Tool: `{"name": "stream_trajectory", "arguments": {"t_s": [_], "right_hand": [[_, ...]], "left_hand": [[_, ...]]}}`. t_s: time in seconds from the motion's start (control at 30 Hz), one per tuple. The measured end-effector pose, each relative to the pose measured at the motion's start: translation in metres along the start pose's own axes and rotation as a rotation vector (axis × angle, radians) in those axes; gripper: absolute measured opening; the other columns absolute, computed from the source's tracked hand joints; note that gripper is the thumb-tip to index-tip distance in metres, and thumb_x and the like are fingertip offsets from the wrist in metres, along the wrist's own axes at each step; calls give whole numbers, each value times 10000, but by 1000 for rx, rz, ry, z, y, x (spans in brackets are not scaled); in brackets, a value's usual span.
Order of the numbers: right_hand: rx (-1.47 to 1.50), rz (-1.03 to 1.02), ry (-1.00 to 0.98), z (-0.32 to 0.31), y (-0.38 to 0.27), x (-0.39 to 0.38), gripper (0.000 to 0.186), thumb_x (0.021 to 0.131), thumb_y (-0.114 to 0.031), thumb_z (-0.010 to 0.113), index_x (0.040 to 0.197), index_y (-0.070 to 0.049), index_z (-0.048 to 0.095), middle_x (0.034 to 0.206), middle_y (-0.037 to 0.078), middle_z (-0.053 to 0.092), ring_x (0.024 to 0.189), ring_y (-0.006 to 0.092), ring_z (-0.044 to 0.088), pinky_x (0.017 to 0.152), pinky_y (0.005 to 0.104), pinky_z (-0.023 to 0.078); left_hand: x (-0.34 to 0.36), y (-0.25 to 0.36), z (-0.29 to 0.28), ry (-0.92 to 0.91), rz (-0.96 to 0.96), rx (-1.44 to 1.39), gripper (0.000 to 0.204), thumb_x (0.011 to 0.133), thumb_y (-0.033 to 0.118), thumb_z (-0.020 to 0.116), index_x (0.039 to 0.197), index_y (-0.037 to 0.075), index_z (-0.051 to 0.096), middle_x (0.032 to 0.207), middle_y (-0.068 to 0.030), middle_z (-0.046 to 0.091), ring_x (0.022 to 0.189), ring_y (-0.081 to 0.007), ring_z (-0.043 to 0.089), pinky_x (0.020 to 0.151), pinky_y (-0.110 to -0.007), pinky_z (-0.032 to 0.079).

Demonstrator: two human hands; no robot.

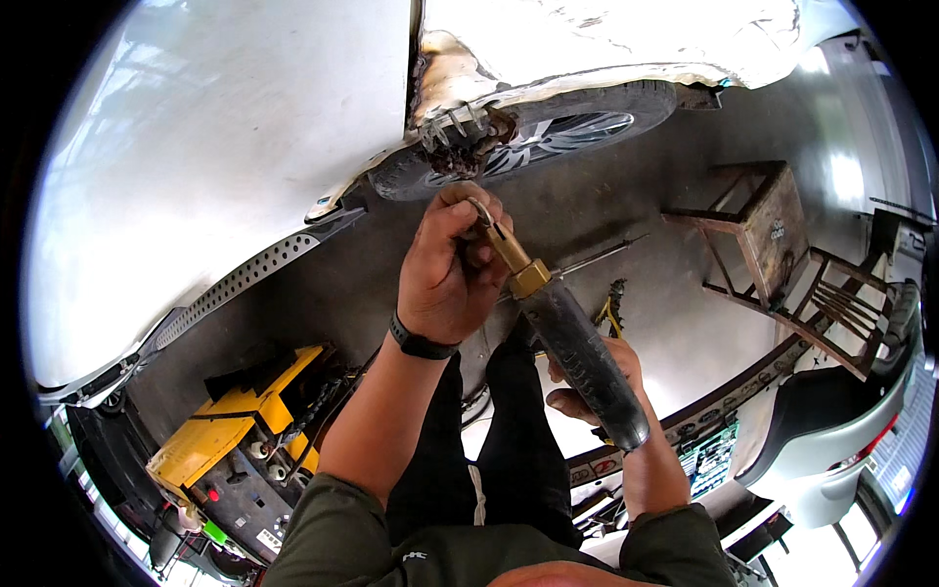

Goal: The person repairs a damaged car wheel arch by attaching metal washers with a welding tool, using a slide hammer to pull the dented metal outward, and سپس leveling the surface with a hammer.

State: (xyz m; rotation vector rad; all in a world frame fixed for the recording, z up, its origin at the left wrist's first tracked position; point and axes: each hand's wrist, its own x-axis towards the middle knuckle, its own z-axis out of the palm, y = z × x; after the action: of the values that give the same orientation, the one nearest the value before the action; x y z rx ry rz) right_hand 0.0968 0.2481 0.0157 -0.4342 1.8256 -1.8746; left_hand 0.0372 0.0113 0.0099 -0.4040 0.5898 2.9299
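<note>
My left hand (450,269) is closed on the brass front end of a black cylindrical tool (577,357), its fingers by a bent metal piece at the tip. A thin rod (597,256) sticks out sideways behind the brass fitting. My right hand (606,386) is closed behind the black barrel, which hides what it grips; a yellow-and-black piece (611,313) shows beyond it. Ahead of my hands, a white car panel (196,147) ends at a damaged, scorched edge (455,68) with jagged rusty metal pieces (460,147) over a tire (636,117).
A worn metal stool (773,235) and wooden slatted seat (841,303) stand at right, near a white-and-black rounded object (822,460) and a socket set (712,455). A yellow machine (196,440) with cables sits at lower left. My legs (514,411) are below me.
</note>
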Motion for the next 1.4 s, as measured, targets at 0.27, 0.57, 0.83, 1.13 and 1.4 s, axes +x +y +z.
{"name": "stream_trajectory", "arguments": {"t_s": [0.27,0.57,0.83,1.13,1.4], "right_hand": [[104,31,9,4,10,1,289,682,-69,916,903,-101,732,861,27,735,815,190,697,783,374,506],[249,88,61,0,1,4,308,691,-61,914,931,-98,724,915,23,737,848,183,706,794,361,548],[170,42,-93,-19,4,2,318,712,-34,896,966,-103,718,975,25,722,854,168,698,804,358,554],[181,32,-52,-17,7,-4,355,698,-52,919,987,-111,723,997,24,728,905,162,702,816,339,559],[165,16,-73,-21,8,-3,345,702,-93,926,976,-104,717,984,26,728,911,163,705,831,345,566]], "left_hand": [[15,-4,-15,-99,-33,-91,120,1034,223,586,1058,108,612,861,23,521,711,-65,475,572,-231,420],[24,-18,-17,-37,15,-69,106,1003,206,607,1029,104,597,885,-18,571,694,-79,481,537,-228,412],[25,-11,-29,-158,47,-70,88,1014,153,572,1056,78,592,899,-41,559,693,-73,449,530,-230,395],[24,-15,-20,-135,80,-36,77,1008,130,569,1054,76,598,928,-47,580,689,-64,462,539,-217,401],[24,-15,-23,-169,85,-20,95,1016,153,580,1061,75,609,917,-43,573,694,-72,475,572,-226,432]]}}
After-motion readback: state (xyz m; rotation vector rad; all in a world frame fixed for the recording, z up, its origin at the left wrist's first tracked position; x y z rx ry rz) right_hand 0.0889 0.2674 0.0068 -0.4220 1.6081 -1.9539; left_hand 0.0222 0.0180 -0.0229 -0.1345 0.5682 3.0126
